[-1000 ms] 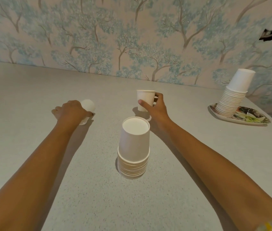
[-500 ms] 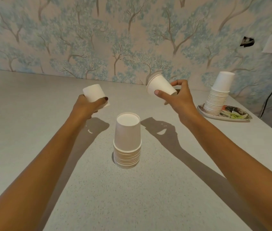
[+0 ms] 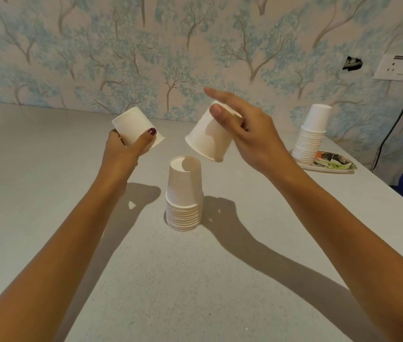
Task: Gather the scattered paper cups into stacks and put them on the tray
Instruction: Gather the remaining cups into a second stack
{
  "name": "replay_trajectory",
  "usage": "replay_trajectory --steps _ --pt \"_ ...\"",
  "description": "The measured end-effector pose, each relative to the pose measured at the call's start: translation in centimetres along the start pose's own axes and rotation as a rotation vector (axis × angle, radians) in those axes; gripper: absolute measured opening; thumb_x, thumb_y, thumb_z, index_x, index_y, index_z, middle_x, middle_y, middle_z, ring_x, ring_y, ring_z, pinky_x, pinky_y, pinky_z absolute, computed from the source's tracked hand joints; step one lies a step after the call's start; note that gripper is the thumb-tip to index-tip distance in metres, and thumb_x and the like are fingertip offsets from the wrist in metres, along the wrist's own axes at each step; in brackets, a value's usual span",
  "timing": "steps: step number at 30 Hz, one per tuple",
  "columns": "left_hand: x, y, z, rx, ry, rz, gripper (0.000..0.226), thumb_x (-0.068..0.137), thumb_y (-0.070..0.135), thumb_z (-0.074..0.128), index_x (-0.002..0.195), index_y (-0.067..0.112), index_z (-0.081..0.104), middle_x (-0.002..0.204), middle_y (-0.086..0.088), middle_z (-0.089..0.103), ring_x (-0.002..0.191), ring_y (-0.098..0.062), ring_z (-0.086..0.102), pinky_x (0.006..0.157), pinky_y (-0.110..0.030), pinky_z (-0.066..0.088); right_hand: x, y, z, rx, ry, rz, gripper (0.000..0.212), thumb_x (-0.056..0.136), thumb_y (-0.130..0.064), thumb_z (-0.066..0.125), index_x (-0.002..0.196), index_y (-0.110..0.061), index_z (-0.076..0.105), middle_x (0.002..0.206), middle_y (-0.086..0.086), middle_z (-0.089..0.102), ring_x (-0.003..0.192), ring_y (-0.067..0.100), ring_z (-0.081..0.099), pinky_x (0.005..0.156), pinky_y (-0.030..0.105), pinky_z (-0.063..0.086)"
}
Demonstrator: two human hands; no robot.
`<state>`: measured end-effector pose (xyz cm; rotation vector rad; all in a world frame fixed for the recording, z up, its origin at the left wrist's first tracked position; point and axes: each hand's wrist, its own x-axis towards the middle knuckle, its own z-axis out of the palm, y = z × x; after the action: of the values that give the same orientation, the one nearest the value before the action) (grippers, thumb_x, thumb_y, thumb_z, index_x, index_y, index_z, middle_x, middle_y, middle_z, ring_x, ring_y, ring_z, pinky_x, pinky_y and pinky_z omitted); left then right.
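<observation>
Here, the tree-patterned wallpaper [image 3: 96,58] fills the view behind the central stack of upturned paper cups [image 3: 184,196]; the grey speckled countertop [image 3: 35,193] bears that stack and spreads to every side of it; the right hand [image 3: 257,141] is raised above and just right of the stack, its thumb and curled fingers gripping a paper cup [image 3: 207,139] tilted mouth-down, the rim near the stack's top but apart from it, the forefinger stretched out straight; the left hand [image 3: 123,154] is up and to the left of the stack, fingers and thumb wrapped round a second paper cup [image 3: 133,128], tilted with its base uppermost; a taller stack of cups [image 3: 310,139] stands well to the right of and beyond the central stack, on a patterned tray [image 3: 336,165]; a wall socket [image 3: 398,67] sits higher and further right.
</observation>
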<state>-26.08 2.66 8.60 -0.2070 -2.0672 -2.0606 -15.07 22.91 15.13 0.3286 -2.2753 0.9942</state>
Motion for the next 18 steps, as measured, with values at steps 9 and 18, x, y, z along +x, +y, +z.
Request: replay_trajectory --steps 9,18 --pt "-2.3 0.9 -0.8 -0.041 0.015 0.029 0.064 0.082 0.042 0.067 0.134 0.021 0.037 0.126 0.001 0.052 0.114 -0.020 0.055 0.085 -0.034 0.045 -1.7 -0.4 4.9 -0.174 -0.139 -0.019 0.050 0.092 -0.044 0.053 0.139 -0.027 0.048 0.129 -0.001 0.060 0.116 0.016 0.047 0.097 0.028 0.024" --pt "-3.6 2.2 -0.8 -0.054 -0.044 0.105 0.055 0.081 0.041 0.067 0.125 0.029 0.037 0.109 0.014 0.052 0.105 -0.009 0.054 0.076 -0.025 0.045 -4.8 2.6 8.2 -0.023 -0.172 0.204 0.079 0.078 -0.046 0.072 0.139 -0.019 0.030 0.137 0.005 0.044 0.123 0.022 0.040 0.088 0.026 0.040"
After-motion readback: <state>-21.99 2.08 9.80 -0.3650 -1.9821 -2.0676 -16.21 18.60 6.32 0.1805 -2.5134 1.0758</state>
